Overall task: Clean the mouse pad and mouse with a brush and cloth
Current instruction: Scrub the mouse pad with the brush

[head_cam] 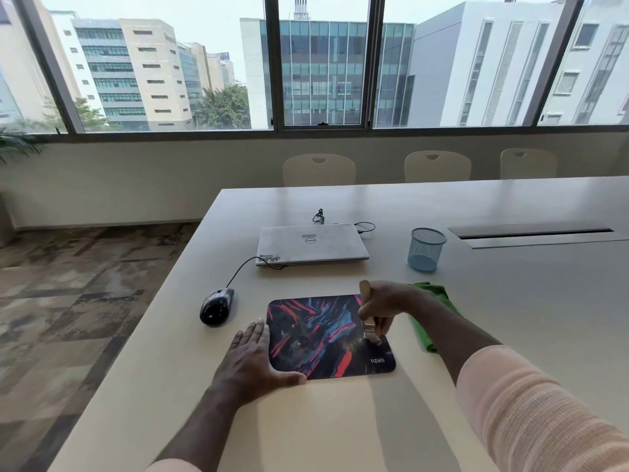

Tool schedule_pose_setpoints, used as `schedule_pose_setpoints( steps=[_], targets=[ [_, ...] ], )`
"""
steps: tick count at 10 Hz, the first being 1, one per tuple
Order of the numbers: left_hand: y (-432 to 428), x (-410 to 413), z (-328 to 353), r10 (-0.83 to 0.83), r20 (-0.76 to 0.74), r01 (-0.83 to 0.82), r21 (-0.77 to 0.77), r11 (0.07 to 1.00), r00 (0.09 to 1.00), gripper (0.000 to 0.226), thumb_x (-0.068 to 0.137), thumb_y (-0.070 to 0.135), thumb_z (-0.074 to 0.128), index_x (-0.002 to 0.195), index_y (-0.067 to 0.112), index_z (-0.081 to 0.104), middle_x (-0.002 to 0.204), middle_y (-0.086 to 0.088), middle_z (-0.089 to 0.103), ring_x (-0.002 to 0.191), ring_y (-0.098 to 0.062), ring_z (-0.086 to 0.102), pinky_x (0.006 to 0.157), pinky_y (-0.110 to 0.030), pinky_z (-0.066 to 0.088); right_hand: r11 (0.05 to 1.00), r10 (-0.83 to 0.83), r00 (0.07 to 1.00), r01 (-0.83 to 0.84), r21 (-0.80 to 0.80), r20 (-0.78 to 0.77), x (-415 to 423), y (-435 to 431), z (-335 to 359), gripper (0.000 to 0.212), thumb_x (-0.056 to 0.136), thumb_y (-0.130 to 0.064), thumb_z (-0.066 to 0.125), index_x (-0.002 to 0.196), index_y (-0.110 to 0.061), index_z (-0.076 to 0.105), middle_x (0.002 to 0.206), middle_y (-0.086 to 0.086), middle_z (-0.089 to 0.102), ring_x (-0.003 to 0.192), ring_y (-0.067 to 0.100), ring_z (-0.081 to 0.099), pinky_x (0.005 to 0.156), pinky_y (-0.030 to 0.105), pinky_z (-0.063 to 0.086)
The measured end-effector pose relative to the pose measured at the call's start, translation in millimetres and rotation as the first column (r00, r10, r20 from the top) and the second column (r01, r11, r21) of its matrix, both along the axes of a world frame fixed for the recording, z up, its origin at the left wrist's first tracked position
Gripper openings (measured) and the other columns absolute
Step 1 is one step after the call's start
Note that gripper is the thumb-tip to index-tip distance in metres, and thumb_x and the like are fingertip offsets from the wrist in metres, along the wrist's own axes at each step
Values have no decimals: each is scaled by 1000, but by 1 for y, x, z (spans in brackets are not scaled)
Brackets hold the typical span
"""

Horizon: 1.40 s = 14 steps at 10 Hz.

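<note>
- Right grip (381, 306) is closing round the handle of the brush (370, 327). The bristles are pointing down and touching the mouse pad (323, 332) just beneath the grip, on the pad's right half.
- Left grip (253, 359) is lying flat with fingers straight and holding nothing. It is pressing the counter (510, 301) at the pad's left edge, with the thumb running along the near edge.
- Risk: the pad is being braced on one side only, so a hard stroke away from the left grip could be sliding or curling the far corner.
- Risk: the cloth (430, 291) is lying just behind the right grip, partly hidden by the forearm. Debris swept that way would be landing on it.
- Risk: the mouse (218, 306) is sitting beyond the left grip, apart from the pad. Leftward strokes could be pushing dust onto it.
- The pad is looking thin and flat with rounded corners. Its dark print is showing red and blue streaks, with a few pale specks near the middle.
</note>
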<state>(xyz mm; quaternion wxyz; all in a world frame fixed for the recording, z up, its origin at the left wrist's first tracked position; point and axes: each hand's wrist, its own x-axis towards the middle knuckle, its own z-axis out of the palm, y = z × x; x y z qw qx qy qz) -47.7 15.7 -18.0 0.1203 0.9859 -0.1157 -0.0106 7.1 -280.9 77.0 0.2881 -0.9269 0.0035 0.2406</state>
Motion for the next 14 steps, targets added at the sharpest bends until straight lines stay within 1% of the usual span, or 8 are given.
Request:
schedule_pose_setpoints(
  steps=[2,4,6,7,8,10,12,14],
  targets=[
    [0,0,0,-1,-1,1,-8,1000,1000,157,42,109,32,158,8,0,166,-7,1,153,-16,-2,121,-30,-6,996,54,905,-16,-92,421,0,8,-8,15,81,-20,64,71,-10,66,79,15,69,69,19,58,69,30,53],
    [0,0,0,-2,2,2,-9,1000,1000,156,43,109,32,158,8,1,166,-8,1,153,-16,-3,122,-31,-5,993,114,982,-117,14,149,-8,16,-9,21,82,-9,62,61,-11,64,59,6,69,62,25,71,67,42,62],
    [0,0,-1,-3,1,3,-7,1000,1000,156,43,109,32,158,8,0,166,-9,1,153,-17,-2,122,-32,-5,991,91,931,-120,61,353,-4,19,-9,21,80,-7,64,67,9,64,64,22,62,60,18,54,63,39,52],
    [0,0,0,-5,2,5,-5,1000,1000,156,43,109,32,157,8,0,166,-9,1,153,-17,-2,121,-31,-6,993,87,901,-112,33,425,-6,19,-11,18,82,-13,69,71,1,70,74,19,69,66,16,56,68,38,54],
    [0,0,0,-6,1,6,-6,1000,1000,157,43,109,32,157,7,0,166,-9,1,153,-18,-2,120,-31,-6,988,153,908,-145,-49,389,-10,22,-12,11,76,-18,74,72,-9,75,67,3,69,61,11,58,64,30,54],
    [0,-1,0,-8,1,8,-6,1000,1000,157,42,109,32,157,7,1,166,-10,2,153,-18,-1,122,-32,-4,961,273,952,-275,-3,142,-16,24,6,19,81,-7,68,63,-15,71,69,8,70,62,16,65,66,34,56],
    [0,0,0,-5,1,5,-7,1000,1000,158,42,110,31,157,7,0,166,-10,2,153,-18,-1,121,-32,-5,980,149,912,-187,64,383,-15,26,1,18,73,-1,71,67,-17,77,60,-13,67,52,-4,58,58,15,48],
    [-1,-1,0,-3,-1,3,-9,1000,1000,157,42,109,32,158,8,-1,166,-9,1,153,-18,-2,121,-32,-5,956,292,948,-294,-5,126,-15,23,4,14,77,-5,72,75,-19,76,72,1,74,59,7,67,63,26,58]
  ],
)
